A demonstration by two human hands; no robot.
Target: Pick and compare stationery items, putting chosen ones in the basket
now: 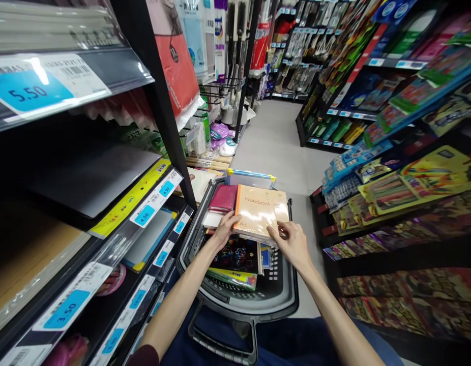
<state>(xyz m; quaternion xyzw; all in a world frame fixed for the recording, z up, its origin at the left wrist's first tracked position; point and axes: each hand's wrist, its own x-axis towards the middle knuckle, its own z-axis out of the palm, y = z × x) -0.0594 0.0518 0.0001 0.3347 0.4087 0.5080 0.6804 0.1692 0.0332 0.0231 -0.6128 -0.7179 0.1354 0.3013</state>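
Note:
A tan notebook [260, 206] with an orange spine and a shiny plastic wrap lies over the things in a black shopping basket [254, 315]. My left hand [225, 231] grips its near left corner, fingers on the cover. At the near right edge, my right hand [291, 241] pinches it with the thumb on top. Left of it are a dark red notebook [223, 198] and a white block-like item [212, 220]. Below my hands lie a black item with colourful drawings [235, 256] and a yellow-green packet [233, 277]. A framed white board [251, 179] stands at the basket's far end.
Shelves with price labels [144, 216] run close along my left, holding boards and pads. Racks of colourful packets [403, 183] stand on the right. Grey aisle floor [273, 132] stretches ahead to shelves of utensils [296, 76]. The basket's handle [224, 345] hangs toward me.

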